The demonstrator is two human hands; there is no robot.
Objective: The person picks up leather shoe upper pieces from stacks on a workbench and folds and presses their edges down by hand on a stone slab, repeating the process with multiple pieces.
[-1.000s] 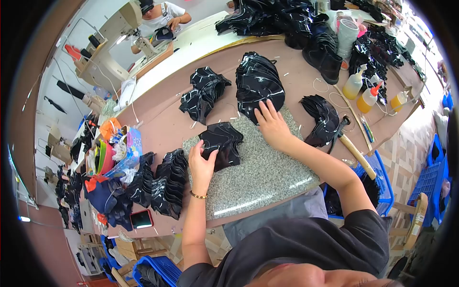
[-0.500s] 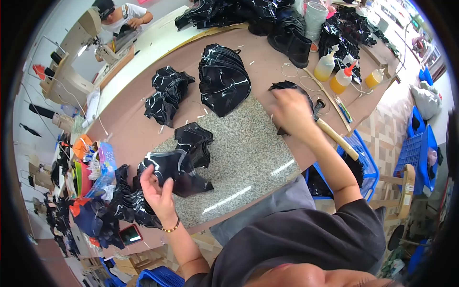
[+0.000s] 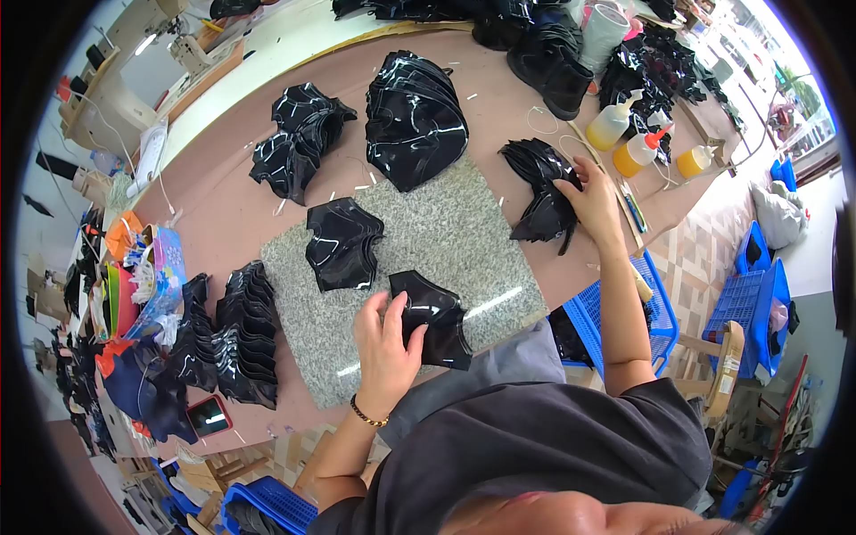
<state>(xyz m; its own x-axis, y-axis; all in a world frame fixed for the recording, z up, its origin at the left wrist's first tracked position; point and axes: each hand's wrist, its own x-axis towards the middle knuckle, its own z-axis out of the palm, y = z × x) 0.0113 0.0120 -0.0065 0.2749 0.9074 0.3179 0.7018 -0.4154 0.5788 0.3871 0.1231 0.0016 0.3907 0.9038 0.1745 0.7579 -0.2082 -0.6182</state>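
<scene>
I see a brown table [image 3: 223, 214] filling most of the head view. On it sits a speckled stone slab [image 3: 455, 236], corner pointing toward the far side. Just beyond the slab: a tall black stack [image 3: 417, 116], its pieces overlapping and marked with white lines. To its left, a smaller black stack [image 3: 301, 138], well apart from it. Left of the slab, a row of black pieces [image 3: 247, 334], leaning one on another. Far right, a black boot [image 3: 548, 71] stands near the table's back.

Right hand [image 3: 596, 201]: at the edge of the curved black stack [image 3: 539, 187], right of the slab. Thumb and forefinger touch it, tips a little apart; I cannot make out whether they pinch a layer.

Left hand [image 3: 388, 343]: thumb and fingers spread apart, both touching the loose black piece [image 3: 437, 321] at the slab's near edge. I cannot determine whether they clamp it, nor whether it lies flat or slightly raised. A second black piece [image 3: 343, 243] lies on the slab, beyond the left hand.

Smaller items: three bottles [image 3: 635, 155] of yellow liquid at right; a phone [image 3: 209, 416] at left; a beaded bracelet [image 3: 367, 413] on the left wrist.
</scene>
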